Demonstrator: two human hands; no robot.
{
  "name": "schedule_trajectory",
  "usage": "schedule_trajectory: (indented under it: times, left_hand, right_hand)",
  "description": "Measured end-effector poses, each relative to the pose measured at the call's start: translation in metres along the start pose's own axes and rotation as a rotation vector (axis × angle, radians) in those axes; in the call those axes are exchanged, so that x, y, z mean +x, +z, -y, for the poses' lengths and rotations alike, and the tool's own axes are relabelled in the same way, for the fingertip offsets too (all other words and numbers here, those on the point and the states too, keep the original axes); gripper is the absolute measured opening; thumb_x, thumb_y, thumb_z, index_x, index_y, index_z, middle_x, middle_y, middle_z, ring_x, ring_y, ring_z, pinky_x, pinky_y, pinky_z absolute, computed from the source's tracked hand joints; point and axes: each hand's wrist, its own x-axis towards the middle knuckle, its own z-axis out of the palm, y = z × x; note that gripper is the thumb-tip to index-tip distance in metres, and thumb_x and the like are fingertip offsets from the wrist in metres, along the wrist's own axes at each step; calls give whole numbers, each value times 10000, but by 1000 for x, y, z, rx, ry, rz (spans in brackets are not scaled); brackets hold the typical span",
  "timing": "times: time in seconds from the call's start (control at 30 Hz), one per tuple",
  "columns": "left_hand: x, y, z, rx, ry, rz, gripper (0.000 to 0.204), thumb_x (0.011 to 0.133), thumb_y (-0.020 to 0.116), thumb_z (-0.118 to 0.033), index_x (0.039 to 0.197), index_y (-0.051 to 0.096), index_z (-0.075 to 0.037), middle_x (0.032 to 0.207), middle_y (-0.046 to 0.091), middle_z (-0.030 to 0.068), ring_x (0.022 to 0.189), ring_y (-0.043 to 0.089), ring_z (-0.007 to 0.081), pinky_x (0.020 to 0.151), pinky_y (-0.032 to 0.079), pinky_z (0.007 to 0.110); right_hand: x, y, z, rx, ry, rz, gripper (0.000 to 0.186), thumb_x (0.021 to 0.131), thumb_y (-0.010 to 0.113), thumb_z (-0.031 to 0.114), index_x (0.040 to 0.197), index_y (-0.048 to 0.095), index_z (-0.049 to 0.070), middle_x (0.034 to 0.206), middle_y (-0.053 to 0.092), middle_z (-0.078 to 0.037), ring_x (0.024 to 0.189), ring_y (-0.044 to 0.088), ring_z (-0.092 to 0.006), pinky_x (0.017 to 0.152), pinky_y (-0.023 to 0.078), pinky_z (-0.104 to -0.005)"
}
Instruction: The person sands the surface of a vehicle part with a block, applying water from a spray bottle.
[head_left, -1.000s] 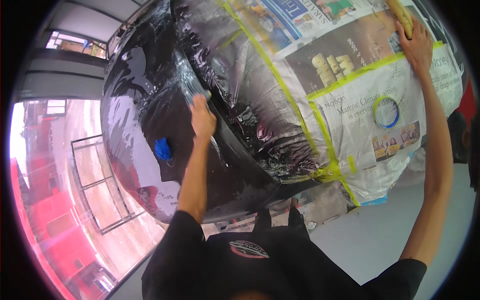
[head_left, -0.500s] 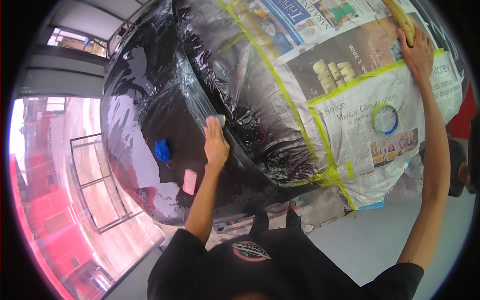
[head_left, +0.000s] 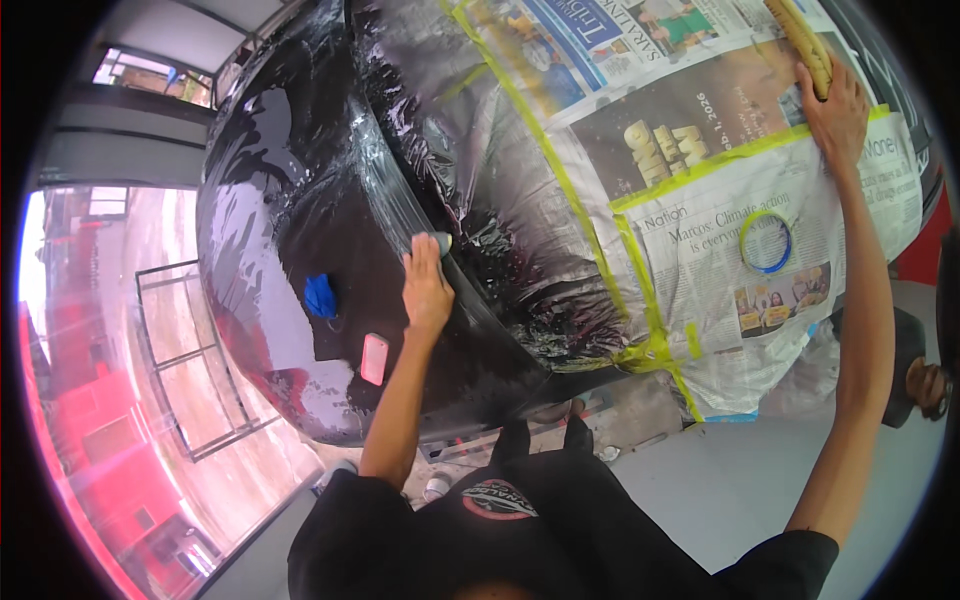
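Note:
My left hand [head_left: 428,298] lies with its fingers together on a small greyish pad [head_left: 444,243], pressed against a glossy black car panel [head_left: 350,240]. The pad is mostly hidden under the fingertips, beside the crumpled edge of clear plastic sheeting [head_left: 520,270]. On the right, my right hand [head_left: 836,118] rests with fingers spread on newspaper masking [head_left: 780,165]. The end of a yellowish, curved, long piece [head_left: 806,48] lies between its thumb and fingers. A blue crumpled cloth [head_left: 320,296] and a pink rectangular block [head_left: 374,359] sit on the panel left of my left forearm.
A blue-and-yellow tape roll [head_left: 767,242] lies on the newspaper. Yellow-green masking tape [head_left: 655,352] joins paper and plastic. A dark metal frame [head_left: 205,345] stands on the left. Grey floor [head_left: 740,480] shows below. At the right edge is a dark shape I cannot make out.
The view has shifted slightly, moving the scene a little leftward. Both hands keep nearly the same places on the panel and the newspaper. A light shoe now shows beside my shirt.

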Motion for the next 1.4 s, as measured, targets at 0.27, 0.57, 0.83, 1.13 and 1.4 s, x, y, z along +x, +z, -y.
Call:
schedule_trajectory:
  times: [0.27,0.57,0.83,1.13,1.4]
  left_hand:
    - [111,-44,18,-72,-277,-51,463,946,538,-32,1406,522,20,1528,494,208,1395,462,462,1186,371,541]
    - [119,-37,52,-16,-285,-84,483,955,509,-38,1435,522,11,1561,457,227,1436,432,429,1198,372,492]
    - [-25,23,-27,12,-48,-37,746,824,576,39,1550,416,-32,1646,346,232,1494,360,460,1232,347,507]
    - [101,-23,10,-40,-300,-84,364,976,478,-51,1334,537,-26,1396,544,227,1294,529,454,1059,479,546]
    - [85,-20,-26,22,-269,-126,317,991,474,-73,1296,544,-123,1235,608,181,1119,598,460,978,505,551]
  right_hand:
    - [7,5,8,76,-44,-86,595,995,602,560,1414,594,138,1323,665,-167,1249,606,-378,1059,458,-491]
    - [12,2,17,47,-31,-71,579,989,595,559,1393,594,145,1282,676,-126,1252,607,-342,1084,435,-457]
    - [5,-8,-5,-22,-24,-36,577,993,581,565,1402,590,158,1316,667,-130,1266,602,-343,1083,434,-463]
    - [7,-3,2,8,-33,-20,632,999,560,600,1417,570,127,1364,649,-137,1301,583,-348,1091,429,-478]
    - [7,-9,-1,51,107,231,624,950,654,559,1184,686,-19,1089,731,-225,1026,682,-413,948,506,-504]
